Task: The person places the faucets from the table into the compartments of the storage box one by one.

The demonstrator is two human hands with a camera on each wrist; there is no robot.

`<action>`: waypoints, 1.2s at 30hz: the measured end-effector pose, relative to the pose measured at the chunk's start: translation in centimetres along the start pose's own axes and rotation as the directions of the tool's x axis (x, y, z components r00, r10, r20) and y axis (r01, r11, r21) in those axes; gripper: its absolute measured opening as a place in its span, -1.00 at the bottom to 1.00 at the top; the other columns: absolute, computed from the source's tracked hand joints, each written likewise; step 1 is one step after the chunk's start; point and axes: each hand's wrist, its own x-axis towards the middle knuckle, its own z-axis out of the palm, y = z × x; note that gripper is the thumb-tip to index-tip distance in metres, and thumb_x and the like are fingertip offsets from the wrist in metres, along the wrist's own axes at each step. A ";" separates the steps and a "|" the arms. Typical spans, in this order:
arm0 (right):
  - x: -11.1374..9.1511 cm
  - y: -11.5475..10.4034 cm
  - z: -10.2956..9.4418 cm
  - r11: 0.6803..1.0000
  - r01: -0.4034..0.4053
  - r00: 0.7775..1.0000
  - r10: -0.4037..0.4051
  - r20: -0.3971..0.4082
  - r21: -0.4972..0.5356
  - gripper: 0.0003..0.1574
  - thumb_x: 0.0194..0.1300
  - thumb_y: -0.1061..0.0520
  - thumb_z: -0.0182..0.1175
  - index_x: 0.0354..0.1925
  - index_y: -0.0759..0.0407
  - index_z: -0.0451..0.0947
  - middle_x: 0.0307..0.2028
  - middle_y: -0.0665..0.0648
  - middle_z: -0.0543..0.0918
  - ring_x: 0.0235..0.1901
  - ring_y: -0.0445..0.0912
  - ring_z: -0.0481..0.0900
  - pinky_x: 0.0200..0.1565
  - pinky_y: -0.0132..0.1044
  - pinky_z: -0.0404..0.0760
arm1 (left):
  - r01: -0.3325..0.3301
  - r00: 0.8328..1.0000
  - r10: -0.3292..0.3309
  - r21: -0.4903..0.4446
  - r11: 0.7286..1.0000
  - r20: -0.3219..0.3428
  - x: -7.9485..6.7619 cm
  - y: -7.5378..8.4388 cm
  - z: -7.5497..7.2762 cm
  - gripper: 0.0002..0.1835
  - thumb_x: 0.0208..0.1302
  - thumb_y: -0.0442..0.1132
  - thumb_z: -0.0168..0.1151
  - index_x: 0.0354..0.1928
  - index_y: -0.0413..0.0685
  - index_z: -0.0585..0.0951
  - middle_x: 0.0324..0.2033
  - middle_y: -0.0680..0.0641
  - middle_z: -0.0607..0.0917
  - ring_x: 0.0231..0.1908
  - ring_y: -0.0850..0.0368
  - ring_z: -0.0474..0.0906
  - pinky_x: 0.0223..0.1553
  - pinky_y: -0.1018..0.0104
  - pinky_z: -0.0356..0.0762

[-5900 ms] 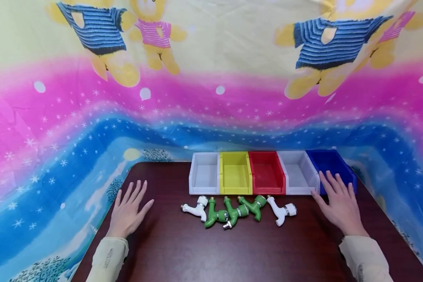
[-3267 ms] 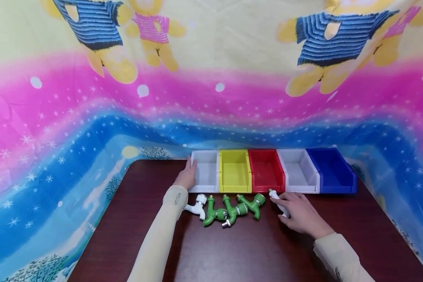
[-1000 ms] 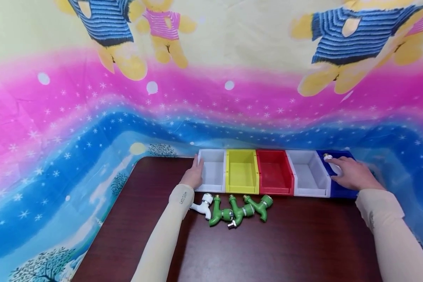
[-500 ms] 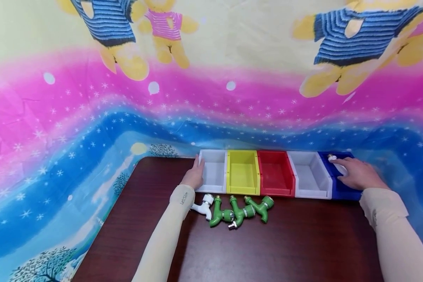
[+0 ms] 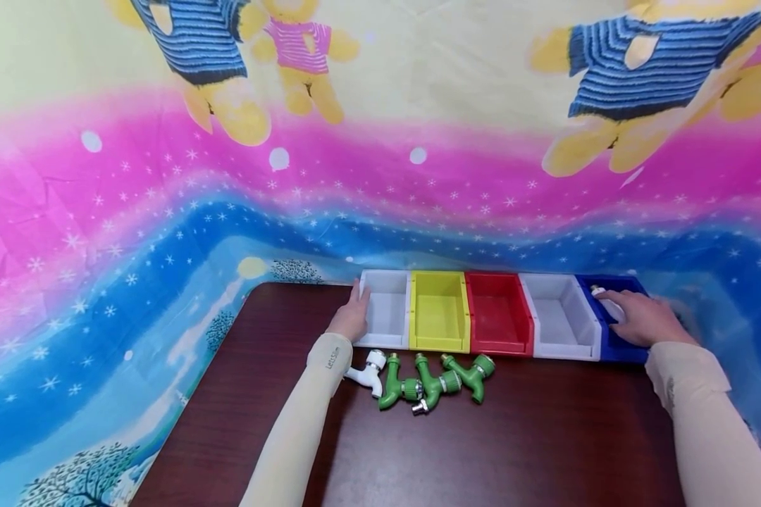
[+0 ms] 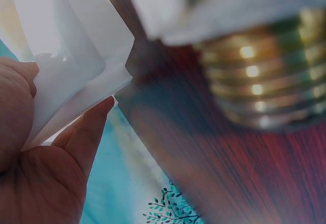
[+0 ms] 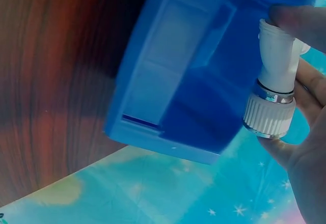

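Note:
My right hand [image 5: 650, 317] holds a white tap [image 5: 611, 308] over the blue bin [image 5: 621, 350] at the right end of the row. In the right wrist view, thumb and fingers grip the tap [image 7: 277, 61], its ribbed knob and chrome ring showing. With the thumb inside and fingers outside, my left hand [image 5: 349, 317] pinches the side wall of the leftmost white bin [image 5: 385, 320]. Another white tap [image 5: 369, 375], partly behind the left sleeve, lies on the table near that wrist. Its blurred brass thread [image 6: 265, 76] looms large in the left wrist view.
Three green taps [image 5: 393, 387] lie in front of the bins, one with a metal spout end. A yellow bin [image 5: 440, 317], a red bin [image 5: 499, 320] and another white bin [image 5: 558, 320] stand between the end bins. A patterned cloth [image 5: 380, 204] hangs behind the brown table [image 5: 482, 451].
My right hand took the rightmost white tap from the table and carried it over the blue bin. My left hand moved from the table's left side to the leftmost white bin.

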 end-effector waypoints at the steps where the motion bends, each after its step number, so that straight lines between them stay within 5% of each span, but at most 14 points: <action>1: 0.0 0.1 0.2 1.000 -0.008 1.000 0.008 0.005 0.007 -0.05 0.26 0.10 0.41 0.48 0.31 0.25 0.35 0.70 0.26 0.31 0.67 0.15 0.21 0.64 0.14 | 0.002 1.000 -0.002 -0.002 1.000 0.003 0.0 0.0 0.0 -0.14 0.42 -0.49 0.13 0.67 -0.11 0.00 0.66 -0.25 -0.22 -0.65 0.13 0.46 -0.50 0.31 0.51; 6: -0.1 0.5 0.9 0.997 -0.051 0.998 0.050 0.025 0.057 0.02 0.24 0.09 0.45 0.50 0.33 0.19 0.35 0.69 0.24 0.31 0.67 0.14 0.17 0.64 0.17 | 0.007 1.000 -0.007 0.002 1.000 0.013 0.0 0.1 0.2 -0.14 0.44 -0.49 0.11 0.67 -0.10 -0.01 0.66 -0.25 -0.23 -0.65 0.13 0.46 -0.52 0.32 0.49; 17: 0.0 0.9 1.7 0.998 -0.011 1.000 0.013 -0.024 0.064 -0.02 0.25 0.13 0.41 0.46 0.35 0.14 0.24 0.64 0.40 0.15 0.58 0.38 0.14 0.63 0.27 | 0.012 1.000 -0.012 0.014 1.000 0.007 0.1 0.4 -0.1 -0.16 0.45 -0.49 0.10 0.67 -0.10 0.00 0.66 -0.26 -0.20 -0.69 0.13 0.41 -0.55 0.32 0.46; 36: 0.4 1.1 3.2 0.994 -0.016 1.000 0.013 0.028 0.112 0.08 0.23 0.21 0.36 0.52 0.48 0.02 0.28 0.71 0.33 0.23 0.65 0.25 0.18 0.62 0.24 | -0.006 1.000 0.006 0.015 1.000 -0.001 0.0 -0.1 -0.1 -0.14 0.42 -0.51 0.11 0.67 -0.12 0.00 0.66 -0.29 -0.19 -0.70 0.13 0.40 -0.58 0.33 0.43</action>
